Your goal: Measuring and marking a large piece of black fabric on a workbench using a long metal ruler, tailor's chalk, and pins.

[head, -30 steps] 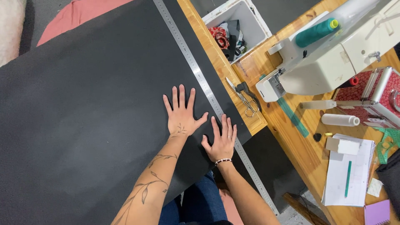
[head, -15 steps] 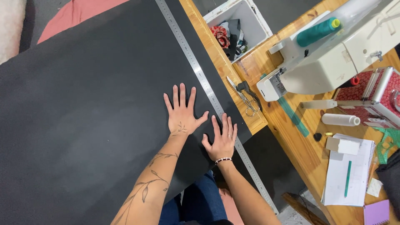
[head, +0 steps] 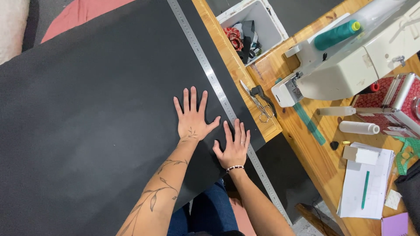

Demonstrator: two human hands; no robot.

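Hands lie flat with fingers spread, left hand (head: 192,119) and right hand (head: 234,148) gripping nothing, on dark fabric (head: 100,109) beside a long metal ruler (head: 218,89).

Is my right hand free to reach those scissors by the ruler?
Probably yes. The right hand lies flat and empty on the black sheet; only the flat metal ruler lies between it and the scissors.
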